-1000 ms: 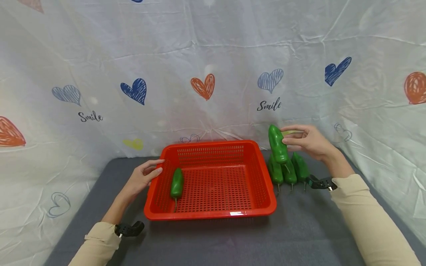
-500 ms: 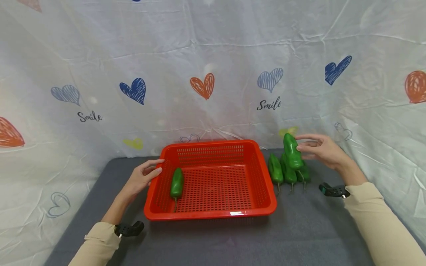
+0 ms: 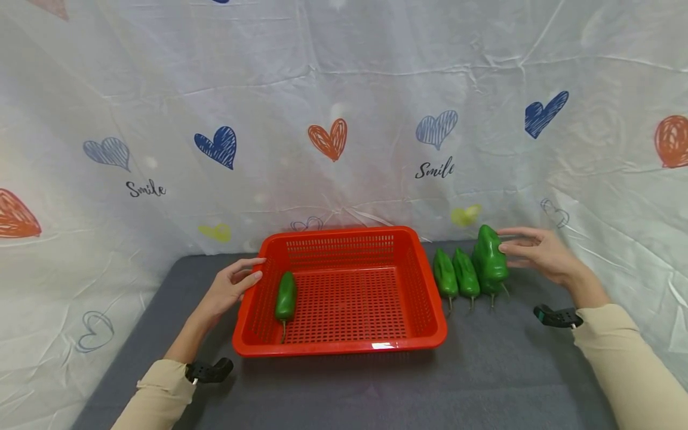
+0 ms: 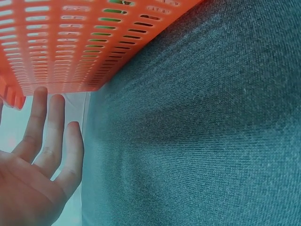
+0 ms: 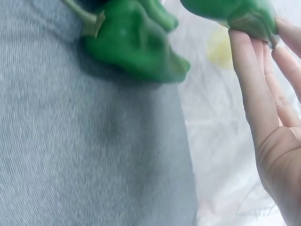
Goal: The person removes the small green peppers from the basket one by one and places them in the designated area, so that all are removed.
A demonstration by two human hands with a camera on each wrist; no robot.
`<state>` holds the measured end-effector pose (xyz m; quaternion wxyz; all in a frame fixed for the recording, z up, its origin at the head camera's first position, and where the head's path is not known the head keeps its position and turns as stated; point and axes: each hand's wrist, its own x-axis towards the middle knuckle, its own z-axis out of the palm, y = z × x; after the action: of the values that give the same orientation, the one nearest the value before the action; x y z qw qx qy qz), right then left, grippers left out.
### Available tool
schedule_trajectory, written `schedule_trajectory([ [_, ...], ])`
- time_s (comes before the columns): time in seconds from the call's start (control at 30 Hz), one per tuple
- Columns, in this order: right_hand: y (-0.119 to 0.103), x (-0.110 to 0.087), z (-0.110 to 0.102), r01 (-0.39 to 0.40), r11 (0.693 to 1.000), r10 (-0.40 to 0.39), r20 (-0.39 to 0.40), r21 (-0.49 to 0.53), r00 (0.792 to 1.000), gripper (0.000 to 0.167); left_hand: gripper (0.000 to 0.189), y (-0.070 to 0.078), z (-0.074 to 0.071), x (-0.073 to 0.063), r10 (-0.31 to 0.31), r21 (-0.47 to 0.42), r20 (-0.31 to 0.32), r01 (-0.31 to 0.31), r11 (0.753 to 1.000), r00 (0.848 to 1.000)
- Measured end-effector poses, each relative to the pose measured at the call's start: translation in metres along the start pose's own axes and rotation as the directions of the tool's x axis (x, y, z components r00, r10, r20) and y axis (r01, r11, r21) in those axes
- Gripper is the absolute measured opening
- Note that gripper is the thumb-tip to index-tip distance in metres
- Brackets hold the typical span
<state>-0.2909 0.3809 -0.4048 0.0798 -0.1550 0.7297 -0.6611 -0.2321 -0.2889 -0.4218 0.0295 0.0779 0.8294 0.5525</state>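
In the head view my right hand (image 3: 537, 251) pinches a green pepper (image 3: 491, 255) between thumb and fingers, its tip pointing up. It overlaps the rightmost of the peppers lying on the table; the right wrist view shows the held pepper (image 5: 235, 12) raised above that table pepper (image 5: 134, 42). Two more peppers, a left one (image 3: 445, 273) and a middle one (image 3: 466, 275), lie side by side with stems toward me. My left hand (image 3: 230, 288) touches the left rim of a red plastic basket (image 3: 338, 347), fingers fairly straight. Inside, one green pepper (image 3: 286, 297) lies along the left side.
Grey cloth covers the table (image 3: 344, 394). A white curtain (image 3: 371, 119) printed with hearts hangs right behind it. The basket's right wall stands close beside the leftmost table pepper. A black strap (image 3: 208, 370) sits on my left wrist.
My right hand has moved to the right and lower with the pepper, from over the left and middle table peppers to the rightmost one. The left hand and basket have stayed still.
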Motion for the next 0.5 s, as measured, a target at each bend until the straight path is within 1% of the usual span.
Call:
schedule_trajectory([
  [0.13, 0.003, -0.002, -0.008, -0.019, 1.0, 0.018, -0.01, -0.005, 1.0, 0.04, 0.05, 0.0, 0.0, 0.0, -0.004, -0.012, 0.001, 0.004, 1.0, 1.0],
  [0.27, 0.008, -0.003, -0.016, -0.031, 1.0, 0.031, -0.011, 0.002, 0.999, 0.038, 0.051, 0.0, 0.0, 0.0, -0.009, -0.004, -0.003, 0.009, 1.0, 1.0],
  [0.5, 0.022, -0.003, -0.031, -0.085, 0.996, 0.086, -0.032, 0.009, 0.996, 0.036, 0.051, 0.0, 0.001, 0.001, -0.009, 0.013, -0.011, 0.01, 1.0, 1.0],
])
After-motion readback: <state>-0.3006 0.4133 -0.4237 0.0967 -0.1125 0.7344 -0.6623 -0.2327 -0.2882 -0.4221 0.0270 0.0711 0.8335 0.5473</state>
